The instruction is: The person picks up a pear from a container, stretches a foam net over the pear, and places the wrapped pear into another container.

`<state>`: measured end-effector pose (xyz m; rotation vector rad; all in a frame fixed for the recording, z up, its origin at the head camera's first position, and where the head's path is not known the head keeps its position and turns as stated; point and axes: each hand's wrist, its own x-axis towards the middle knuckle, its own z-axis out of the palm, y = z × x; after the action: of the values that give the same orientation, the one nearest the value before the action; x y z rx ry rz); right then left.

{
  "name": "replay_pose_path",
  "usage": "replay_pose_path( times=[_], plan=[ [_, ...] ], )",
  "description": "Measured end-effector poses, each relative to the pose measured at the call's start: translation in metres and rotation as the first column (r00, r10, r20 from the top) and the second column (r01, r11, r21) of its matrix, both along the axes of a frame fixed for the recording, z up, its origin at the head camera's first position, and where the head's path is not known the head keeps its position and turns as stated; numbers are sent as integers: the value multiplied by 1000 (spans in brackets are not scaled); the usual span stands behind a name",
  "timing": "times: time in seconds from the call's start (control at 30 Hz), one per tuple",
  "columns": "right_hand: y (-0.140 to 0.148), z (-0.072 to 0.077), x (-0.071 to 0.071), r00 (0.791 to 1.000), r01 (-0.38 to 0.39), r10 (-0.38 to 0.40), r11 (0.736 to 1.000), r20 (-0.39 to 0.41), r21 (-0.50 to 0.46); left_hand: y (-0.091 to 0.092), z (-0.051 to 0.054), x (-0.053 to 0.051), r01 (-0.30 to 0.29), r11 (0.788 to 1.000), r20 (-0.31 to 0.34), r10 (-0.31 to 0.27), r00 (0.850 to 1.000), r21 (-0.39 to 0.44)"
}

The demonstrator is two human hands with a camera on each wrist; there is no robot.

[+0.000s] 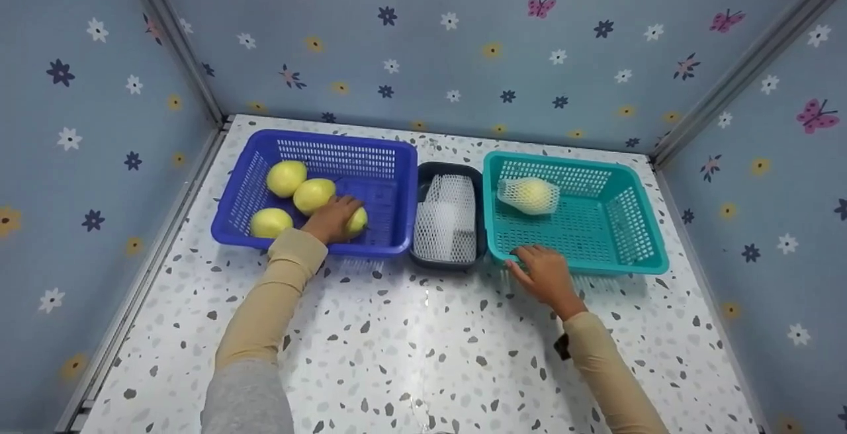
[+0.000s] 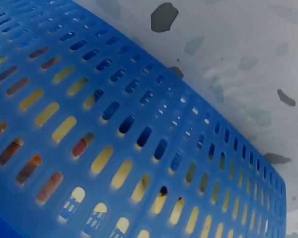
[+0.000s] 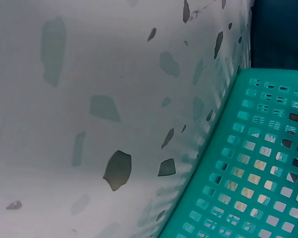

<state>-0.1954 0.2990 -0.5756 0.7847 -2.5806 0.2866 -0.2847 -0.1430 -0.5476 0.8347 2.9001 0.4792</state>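
Observation:
My left hand (image 1: 334,219) reaches into the blue basket (image 1: 407,189) and grips a yellow fruit (image 1: 357,222), its fingers curled over the top. More yellow fruits (image 1: 287,178) lie beside it. In the left wrist view, the slotted wall of the blue basket (image 2: 154,134) partly hides the fruit and fingers (image 2: 49,187). At the near left of the teal basket (image 1: 635,266), my right hand (image 1: 548,278) holds the rim, fingers over the inside and thumb outside. A yellow fruit in a white foam net (image 1: 533,196) lies in that basket. The right wrist view shows the teal basket wall (image 3: 238,168).
Between the baskets stands a dark grey tray (image 1: 443,264) with white foam nets (image 1: 450,216) in it. Everything sits on a white speckled table (image 1: 397,354). Patterned panels (image 1: 423,50) enclose the back and both sides.

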Motion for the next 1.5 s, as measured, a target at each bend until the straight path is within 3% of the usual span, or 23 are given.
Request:
replay_pose_path(
  times=[0.17, 0.3, 0.4, 0.5, 0.6, 0.73, 1.1, 1.3, 1.5],
  plan=[
    [-1, -1, 1, 1000, -1, 1, 1000, 6, -1, -2, 3, 2, -39, 995, 72, 32, 997, 87],
    [-1, -1, 1, 1000, 5, -5, 1000, 26, 3, -4, 8, 1, -95, 978, 170, 63, 983, 188],
    [-1, 0, 1, 1000, 8, -8, 1000, 30, 0, -4, 13, 2, -123, 944, 203, 61, 977, 306],
    [-1, 1, 1, 1000, 13, -13, 1000, 18, 5, -4, 18, 4, -141, 897, 218, 52, 975, 419],
    [-1, 1, 1, 1000, 17, -17, 1000, 5, 2, -2, 25, 5, -161, 864, 241, 48, 969, 477],
    [-1, 1, 1, 1000, 14, -14, 1000, -4, -10, 1, 32, 8, -173, 841, 270, 34, 962, 513],
    [0, 1, 0, 1000, -11, 11, 1000, 9, -22, 19, 56, 26, -244, 791, 379, 16, 925, 561],
    [-1, 0, -1, 1000, -1, 2, 1000, 22, -19, 34, 65, 35, -247, 789, 349, 44, 936, 562],
    [0, 0, -1, 1000, 1, 0, 1000, 11, -16, 59, 70, 50, -249, 746, 314, 57, 948, 618]
  ],
)
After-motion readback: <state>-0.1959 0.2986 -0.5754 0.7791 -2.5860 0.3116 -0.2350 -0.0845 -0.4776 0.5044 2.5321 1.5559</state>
